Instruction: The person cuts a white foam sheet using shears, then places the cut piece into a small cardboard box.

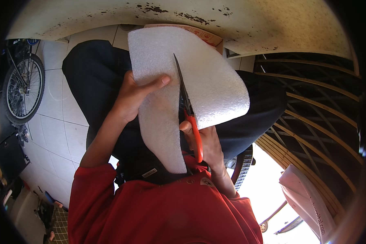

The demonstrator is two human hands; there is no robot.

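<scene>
White foam sheet (219,81) held above the lap, slit partway by scissors (198,140).
The sheet, longest from near to far, is parted from its near edge up to the blades, so the cut looks roughly half done; the far part beyond the tips remains joined. The scissors' long axis runs near to far, tips pointing far and slightly left. The left hand (132,97) grips the left flap, thumb on top; the right hand (209,144) holds the orange handles.
</scene>
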